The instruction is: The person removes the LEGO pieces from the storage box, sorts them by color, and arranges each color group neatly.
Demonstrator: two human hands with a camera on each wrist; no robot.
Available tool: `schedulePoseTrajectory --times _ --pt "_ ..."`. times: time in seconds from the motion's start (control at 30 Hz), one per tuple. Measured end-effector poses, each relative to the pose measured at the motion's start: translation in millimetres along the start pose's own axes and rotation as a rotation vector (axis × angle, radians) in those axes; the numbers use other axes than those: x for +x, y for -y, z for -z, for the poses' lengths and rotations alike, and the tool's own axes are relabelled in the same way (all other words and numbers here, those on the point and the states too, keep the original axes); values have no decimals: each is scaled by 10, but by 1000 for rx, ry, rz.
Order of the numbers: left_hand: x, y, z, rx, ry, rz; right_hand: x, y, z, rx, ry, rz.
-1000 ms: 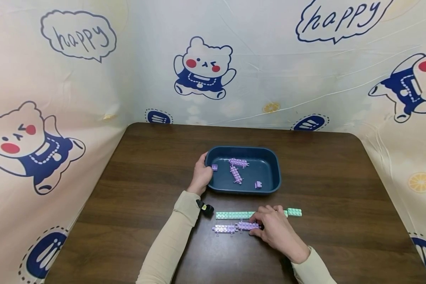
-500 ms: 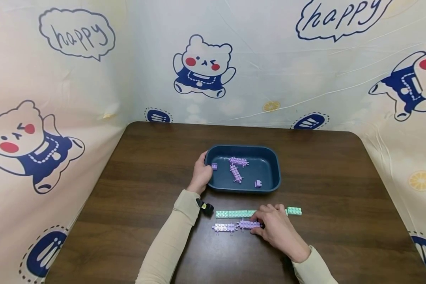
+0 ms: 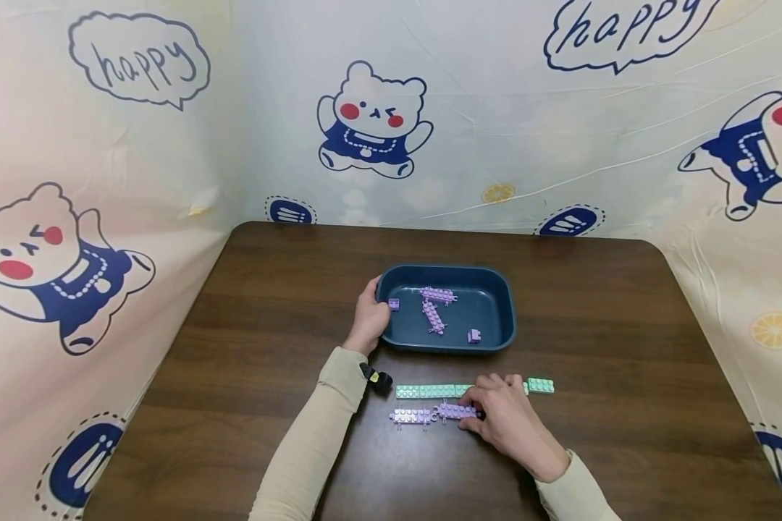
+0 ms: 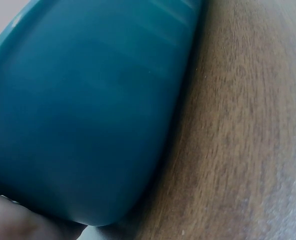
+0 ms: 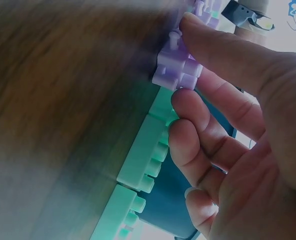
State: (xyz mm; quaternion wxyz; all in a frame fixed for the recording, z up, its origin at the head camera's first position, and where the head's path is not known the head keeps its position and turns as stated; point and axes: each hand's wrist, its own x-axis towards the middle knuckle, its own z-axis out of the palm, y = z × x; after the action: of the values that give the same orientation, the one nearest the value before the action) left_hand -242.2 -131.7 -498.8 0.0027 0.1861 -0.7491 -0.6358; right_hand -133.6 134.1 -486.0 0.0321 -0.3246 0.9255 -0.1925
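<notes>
Hardly anything had moved: our right grip (image 3: 505, 420) pinched the right purple strip (image 3: 455, 412), one of two end to end on the worktop (image 3: 593, 311), its long axis left-right beside one green row (image 3: 425, 391). Our left grip (image 3: 368, 321) clasped the blue tray (image 3: 489, 307), holding two purple bars (image 3: 433, 317) and two small blocks (image 3: 473, 336).

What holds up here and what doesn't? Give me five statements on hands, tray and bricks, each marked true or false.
1. The left hand grips the blue tray. True.
2. The blue tray has nothing in it. False: four purple pieces show inside.
3. The right hand pinches a purple strip. True.
4. The green row lies inside the blue tray. False: it lies on the table, between the blue tray and the purple strip.
5. The right hand reaches into the blue tray. False: it is on the person's side of the tray.
</notes>
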Motion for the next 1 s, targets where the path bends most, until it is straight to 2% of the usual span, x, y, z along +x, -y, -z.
schedulePoseTrajectory --times 1.0 --pt "7 -5 8 1 10 24 7 32 -12 -22 4 -5"
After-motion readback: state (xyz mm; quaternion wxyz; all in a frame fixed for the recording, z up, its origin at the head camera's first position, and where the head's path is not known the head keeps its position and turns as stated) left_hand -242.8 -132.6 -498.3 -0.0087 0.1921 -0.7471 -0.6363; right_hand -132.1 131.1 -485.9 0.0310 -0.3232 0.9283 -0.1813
